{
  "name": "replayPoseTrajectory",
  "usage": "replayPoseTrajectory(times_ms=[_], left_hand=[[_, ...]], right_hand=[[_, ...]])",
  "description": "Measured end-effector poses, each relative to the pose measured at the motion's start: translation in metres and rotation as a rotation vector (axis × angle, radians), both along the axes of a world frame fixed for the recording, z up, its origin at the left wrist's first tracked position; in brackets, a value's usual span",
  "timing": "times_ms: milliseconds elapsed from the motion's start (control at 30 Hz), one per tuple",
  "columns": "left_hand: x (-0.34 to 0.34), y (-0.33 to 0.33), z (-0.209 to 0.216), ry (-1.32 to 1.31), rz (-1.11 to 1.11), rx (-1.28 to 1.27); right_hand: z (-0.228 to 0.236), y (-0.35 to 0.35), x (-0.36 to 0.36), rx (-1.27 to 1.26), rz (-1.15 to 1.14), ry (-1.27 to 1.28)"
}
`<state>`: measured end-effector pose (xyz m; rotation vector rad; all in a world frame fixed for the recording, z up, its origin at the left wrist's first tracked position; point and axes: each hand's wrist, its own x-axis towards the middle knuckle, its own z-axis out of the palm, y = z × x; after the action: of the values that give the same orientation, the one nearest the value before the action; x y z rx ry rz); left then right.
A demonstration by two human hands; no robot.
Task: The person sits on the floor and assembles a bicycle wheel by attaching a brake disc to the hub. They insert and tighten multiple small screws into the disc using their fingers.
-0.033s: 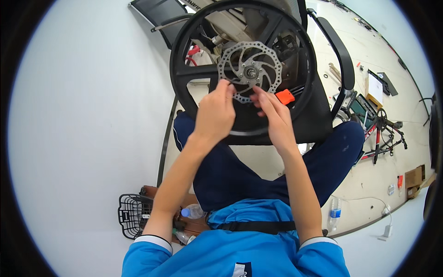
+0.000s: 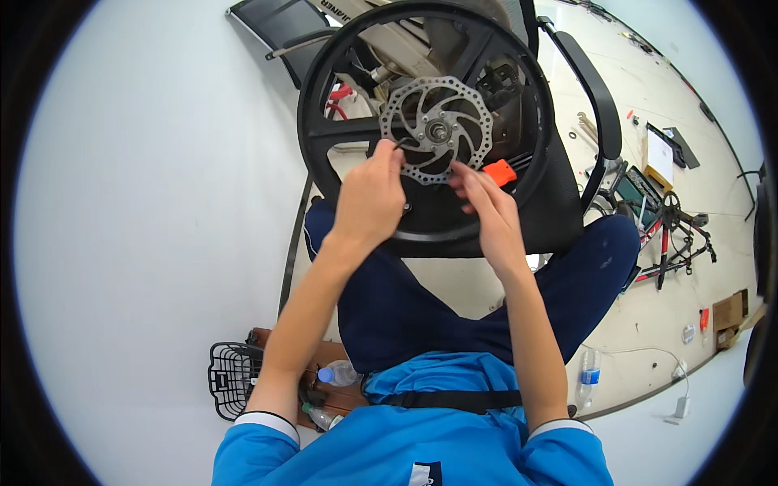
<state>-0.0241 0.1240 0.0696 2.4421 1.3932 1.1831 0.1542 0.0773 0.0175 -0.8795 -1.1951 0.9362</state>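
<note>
The landmark is the brake disc, a perforated silver rotor seated at the hub, in the centre of the black wheel. The wheel surrounds the disc and lies disc side up over the black chair seat, directly ahead of the person. This placement presumably keeps the disc face exposed and within reach of both hands, with the seat bearing the weight.

Left hand: positioned at the lower left edge of the disc. Its grip is pinched together on a thin dark rod, which points inward over the disc face. The close pinch probably serves fine control of the rod.

Right hand: positioned at the lower right edge of the disc. The fingertips of its grip are bunched near the rim; whether they clamp anything cannot be told.

Orange holder: located to the lower right of the disc, just beside the right hand, with dark rods next to it. Its position likely keeps it accessible without covering the disc.
</note>
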Motion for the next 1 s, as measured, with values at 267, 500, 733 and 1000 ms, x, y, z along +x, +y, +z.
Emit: replayPoseTrajectory(times_ms=[267, 500, 733, 1000], left_hand=[[-0.009, 0.021, 0.015, 0.272, -0.079, 0.084], [-0.004, 0.025, 0.012, 0.339, -0.085, 0.126], [-0.008, 0.026, 0.01, 0.366, -0.103, 0.189], [-0.023, 0.047, 0.036, 0.623, -0.247, 0.252]], right_hand=[[-0.067, -0.046, 0.063, -0.244, -0.015, -0.007], [-0.09, -0.058, 0.073, -0.309, -0.038, 0.016], [-0.094, -0.059, 0.076, -0.315, -0.042, 0.006], [-0.106, -0.063, 0.079, -0.355, -0.034, -0.041]])
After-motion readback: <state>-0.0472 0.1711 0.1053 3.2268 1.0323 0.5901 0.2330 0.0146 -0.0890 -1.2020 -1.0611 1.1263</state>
